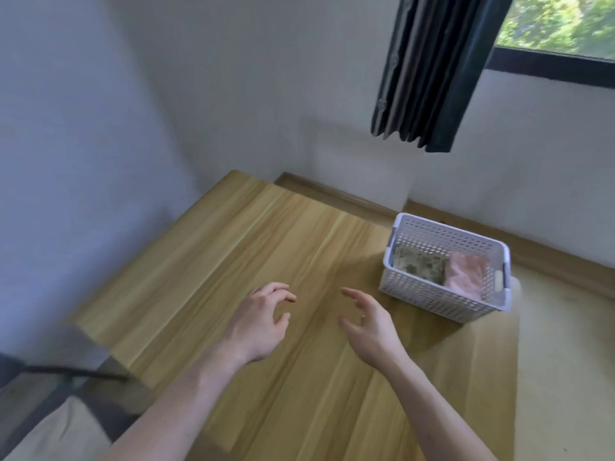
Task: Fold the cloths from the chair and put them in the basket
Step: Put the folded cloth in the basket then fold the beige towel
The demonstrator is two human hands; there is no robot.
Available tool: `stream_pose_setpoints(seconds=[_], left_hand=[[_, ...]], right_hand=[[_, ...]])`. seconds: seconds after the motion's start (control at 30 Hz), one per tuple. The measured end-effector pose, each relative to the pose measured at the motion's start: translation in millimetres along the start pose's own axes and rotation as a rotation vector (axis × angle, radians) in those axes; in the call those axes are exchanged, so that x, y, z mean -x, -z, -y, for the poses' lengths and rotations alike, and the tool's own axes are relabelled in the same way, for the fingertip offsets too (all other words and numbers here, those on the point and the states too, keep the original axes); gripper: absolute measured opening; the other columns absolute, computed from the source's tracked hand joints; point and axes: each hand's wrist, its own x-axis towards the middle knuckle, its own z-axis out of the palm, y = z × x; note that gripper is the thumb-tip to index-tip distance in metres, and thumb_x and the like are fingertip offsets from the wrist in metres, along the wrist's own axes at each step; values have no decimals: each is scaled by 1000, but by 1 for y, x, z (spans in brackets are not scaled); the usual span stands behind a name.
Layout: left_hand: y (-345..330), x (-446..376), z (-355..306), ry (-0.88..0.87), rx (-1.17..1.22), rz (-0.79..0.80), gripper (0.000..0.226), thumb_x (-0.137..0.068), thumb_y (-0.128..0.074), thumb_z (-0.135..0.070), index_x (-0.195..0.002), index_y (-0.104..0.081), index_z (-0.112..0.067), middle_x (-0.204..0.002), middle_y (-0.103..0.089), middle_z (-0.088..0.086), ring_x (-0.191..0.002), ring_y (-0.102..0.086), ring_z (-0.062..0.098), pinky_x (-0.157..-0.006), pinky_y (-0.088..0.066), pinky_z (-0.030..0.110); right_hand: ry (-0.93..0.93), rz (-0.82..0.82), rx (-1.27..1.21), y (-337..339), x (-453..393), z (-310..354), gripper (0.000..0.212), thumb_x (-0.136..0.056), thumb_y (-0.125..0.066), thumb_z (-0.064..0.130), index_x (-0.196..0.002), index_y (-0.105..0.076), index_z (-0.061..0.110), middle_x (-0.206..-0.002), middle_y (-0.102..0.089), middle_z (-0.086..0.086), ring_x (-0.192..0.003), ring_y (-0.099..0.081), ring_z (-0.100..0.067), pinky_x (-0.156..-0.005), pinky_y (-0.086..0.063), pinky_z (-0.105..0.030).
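Both hands hovered over the wooden table with nothing in them. The left hand had its fingers loosely curled and spread, thumb apart from the fingertips; the right hand was held edge-up with fingers nearly straight and relaxed, palm facing the left.

The white perforated basket stood at the table's right edge, to the right of and beyond the right hand, which was clearly the nearer of the two. Its long axis ran roughly left to right. Inside lay two folded cloths side by side: a greenish patterned cloth in the left half and a pink cloth in the right half.

No unfolded cloth lay on the table between the hands. The chair itself was not plainly visible; a dark frame and a pale cushion-like shape showed below the table's left edge at the lower left corner, which was possibly it, so the next cloth would probably be fetched from the left, nearer the left hand. Nothing on the table blocked that reach.

A dark curtain hung by the window above the basket, well apart from everything.
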Motion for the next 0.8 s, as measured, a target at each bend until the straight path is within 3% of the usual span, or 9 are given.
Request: stream_pose_setpoints(seconds=[0.07,0.13,0.2,0.27,0.3,0.5,0.8], left_hand=[[19,39,28,79,-2,-2,26,-99,-62,-28,-125,-65,-34,-142,-48,-21,-92,-54,11,-94,-42,22],[35,75,56,142,-12,-1,26,-101,-60,-33,-127,-61,-37,-143,-44,-26,-80,-48,11,-84,-39,20],[49,111,84,173,11,-27,26,-102,-59,-35,-128,-59,-39,-145,-41,-27,-94,-57,8,-84,-41,20],[62,148,114,199,39,-60,28,-102,-59,-35,-129,-58,-39,-148,-41,-26,-124,-54,6,-95,-44,22],[67,168,129,215,41,-73,29,-102,-59,-35,-130,-58,-39,-149,-40,-25,-130,-51,7,-99,-44,23],[95,286,229,278,14,-93,37,-99,-59,-32,-136,-58,-33,-151,-42,-19,-139,-45,10,-114,-36,29],[135,443,355,487,43,-164,43,-100,-56,-27,-143,-53,-30,-154,-42,-14,-143,-39,13,-118,-31,32]], right_hand=[[54,92,36,-29,23,24,53,-90,-70,23,-140,-60,36,-137,-58,16,-134,-52,-7,-112,-45,-32],[97,185,61,-57,44,49,52,-92,-69,29,-142,-58,37,-141,-56,15,-135,-50,-6,-112,-43,-30],[122,254,78,-86,63,72,52,-94,-67,33,-144,-55,40,-142,-52,17,-137,-47,-6,-111,-42,-28],[148,305,102,-118,81,95,51,-96,-65,35,-145,-52,42,-143,-50,18,-138,-46,-6,-110,-41,-26],[170,323,118,-136,90,107,52,-96,-64,35,-145,-52,42,-146,-50,17,-139,-45,-6,-110,-41,-26],[264,416,210,-257,158,179,55,-97,-63,38,-150,-48,38,-155,-46,12,-142,-45,-9,-102,-39,-21],[359,589,350,-410,247,259,58,-99,-63,32,-154,-45,31,-158,-44,11,-145,-41,-10,-117,-34,-27]])
